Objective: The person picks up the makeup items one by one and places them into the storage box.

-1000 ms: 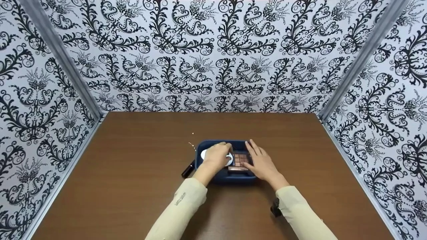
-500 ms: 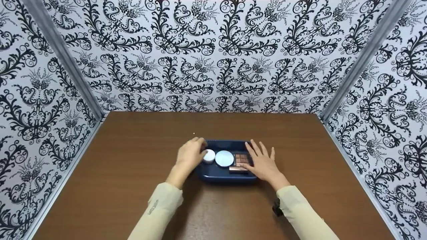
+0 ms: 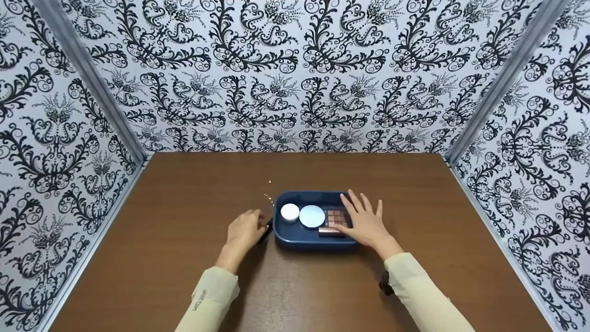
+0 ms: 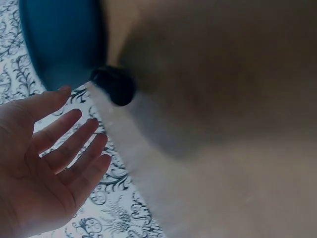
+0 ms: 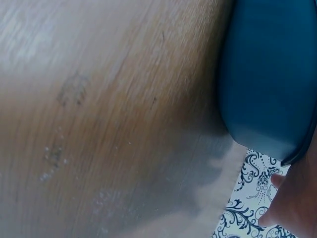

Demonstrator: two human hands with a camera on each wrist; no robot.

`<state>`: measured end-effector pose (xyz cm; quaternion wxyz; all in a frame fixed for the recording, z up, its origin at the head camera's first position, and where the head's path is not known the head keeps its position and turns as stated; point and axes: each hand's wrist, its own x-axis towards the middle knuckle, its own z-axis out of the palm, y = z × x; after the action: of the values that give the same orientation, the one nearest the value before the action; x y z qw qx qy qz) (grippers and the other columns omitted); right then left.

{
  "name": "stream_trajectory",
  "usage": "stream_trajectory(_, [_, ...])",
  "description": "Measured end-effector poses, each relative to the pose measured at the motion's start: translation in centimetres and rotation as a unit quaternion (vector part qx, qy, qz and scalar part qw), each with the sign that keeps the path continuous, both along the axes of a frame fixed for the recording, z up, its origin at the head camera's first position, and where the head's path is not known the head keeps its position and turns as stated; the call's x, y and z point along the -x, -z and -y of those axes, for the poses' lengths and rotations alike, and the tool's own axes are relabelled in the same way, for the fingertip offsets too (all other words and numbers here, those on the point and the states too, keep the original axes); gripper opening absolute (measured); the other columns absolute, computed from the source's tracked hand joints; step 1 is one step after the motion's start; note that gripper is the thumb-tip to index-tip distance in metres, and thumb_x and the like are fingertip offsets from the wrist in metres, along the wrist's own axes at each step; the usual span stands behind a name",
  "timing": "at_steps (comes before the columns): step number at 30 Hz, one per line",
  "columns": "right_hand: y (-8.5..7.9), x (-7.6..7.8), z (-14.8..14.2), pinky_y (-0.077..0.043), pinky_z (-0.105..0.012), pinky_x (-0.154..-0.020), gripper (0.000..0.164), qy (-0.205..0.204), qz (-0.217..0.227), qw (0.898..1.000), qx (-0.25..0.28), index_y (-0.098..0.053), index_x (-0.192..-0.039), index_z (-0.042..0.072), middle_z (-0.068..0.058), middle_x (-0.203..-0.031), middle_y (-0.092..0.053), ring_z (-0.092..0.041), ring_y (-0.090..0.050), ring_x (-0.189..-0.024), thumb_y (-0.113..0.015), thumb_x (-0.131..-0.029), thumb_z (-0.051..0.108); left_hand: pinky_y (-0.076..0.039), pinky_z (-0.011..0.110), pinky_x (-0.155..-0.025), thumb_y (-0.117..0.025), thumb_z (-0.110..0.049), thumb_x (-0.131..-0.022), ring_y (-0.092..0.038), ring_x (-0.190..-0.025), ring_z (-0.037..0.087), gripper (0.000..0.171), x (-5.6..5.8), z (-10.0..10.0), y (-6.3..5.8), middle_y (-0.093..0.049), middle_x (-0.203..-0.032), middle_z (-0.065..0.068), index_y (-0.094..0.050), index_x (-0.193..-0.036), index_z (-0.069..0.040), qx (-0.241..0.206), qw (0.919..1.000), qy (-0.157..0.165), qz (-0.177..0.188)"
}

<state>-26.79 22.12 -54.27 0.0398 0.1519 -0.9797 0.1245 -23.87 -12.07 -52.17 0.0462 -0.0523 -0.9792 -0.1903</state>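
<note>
A blue tray-like box (image 3: 295, 240) stands on the table. Inside it lie a white round jar (image 3: 290, 212), a pale blue round compact (image 3: 312, 216), a brown eyeshadow palette (image 3: 336, 217) and a pinkish metallic tube (image 3: 331, 232). Against the box's left side lies a dark cosmetic tube (image 3: 266, 233), its rounded end (image 4: 119, 88) seen in the left wrist view. My left hand (image 3: 244, 228) hovers beside this tube, fingers loosely extended and apart from it. My right hand (image 3: 367, 225) rests over the box's right rim with fingers spread, partly covering the palette and metallic tube.
A thin, glinting gold chain (image 3: 269, 198) lies on the brown wooden table (image 3: 193, 193) just behind the box's left corner. Patterned walls (image 3: 295, 92) enclose the table at the back and both sides.
My left hand has left the inside of the box, passed over its left edge and come down beside the dark tube. The right hand stays at the right rim.
</note>
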Motion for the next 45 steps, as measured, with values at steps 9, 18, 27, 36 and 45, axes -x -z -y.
stream_trajectory(9, [0.2,0.2,-0.3,-0.004,-0.078,-0.113,0.094,-0.003,0.004,1.000,-0.020,-0.020,-0.161,0.026,-0.005,-0.169,-0.014,-0.041,-0.020,-0.152,-0.060,-0.086,0.068,-0.057,0.049,-0.079,-0.078,-0.018,-0.080,-0.069,-0.099,0.034,0.032,-0.3,-0.3,1.9,-0.070,-0.106,0.009,-0.072,-0.111,-0.012,0.017,0.9998,-0.006,0.011])
stream_trajectory(18, [0.3,0.1,-0.2,-0.004,-0.078,-0.113,0.094,0.000,0.000,1.000,-0.003,-0.022,-0.160,0.026,-0.005,-0.169,-0.015,-0.042,-0.023,-0.151,-0.061,-0.085,0.068,-0.058,0.050,-0.075,-0.079,-0.014,-0.080,-0.070,-0.090,0.036,0.021,-0.3,-0.3,2.8,-0.068,-0.096,0.010,-0.072,-0.099,-0.009,0.018,0.9997,-0.017,0.002])
stream_trajectory(27, [-0.3,-0.2,0.2,0.000,-0.079,-0.113,0.093,0.002,0.000,1.000,0.014,-0.026,-0.159,0.023,-0.007,-0.168,-0.017,-0.044,-0.024,-0.149,-0.065,-0.085,0.063,-0.057,0.050,-0.076,-0.077,-0.011,-0.081,-0.070,-0.091,0.037,0.017,-0.4,0.0,2.8,-0.071,-0.103,0.013,-0.071,-0.096,-0.008,0.005,0.9998,-0.018,-0.005])
stream_trajectory(36, [-0.9,-0.1,0.3,-0.005,-0.079,-0.113,0.091,0.005,0.001,1.000,-0.012,-0.026,-0.159,0.022,-0.008,-0.168,-0.018,-0.043,-0.027,-0.148,-0.066,-0.086,0.059,-0.057,0.052,-0.082,-0.075,-0.012,-0.082,-0.069,-0.099,0.039,0.024,0.0,0.7,2.3,-0.070,-0.113,0.018,-0.072,-0.105,-0.008,-0.014,0.9994,-0.030,-0.002])
stream_trajectory(45, [-0.2,0.0,0.1,-0.003,-0.079,-0.112,0.094,0.000,-0.004,1.000,-0.001,-0.025,-0.160,0.022,-0.009,-0.168,-0.018,-0.045,-0.027,-0.147,-0.065,-0.085,0.062,-0.057,0.051,-0.082,-0.076,-0.011,-0.083,-0.069,-0.099,0.037,0.025,-0.3,1.4,2.1,-0.070,-0.110,0.015,-0.072,-0.107,-0.008,-0.022,0.9992,-0.033,-0.002])
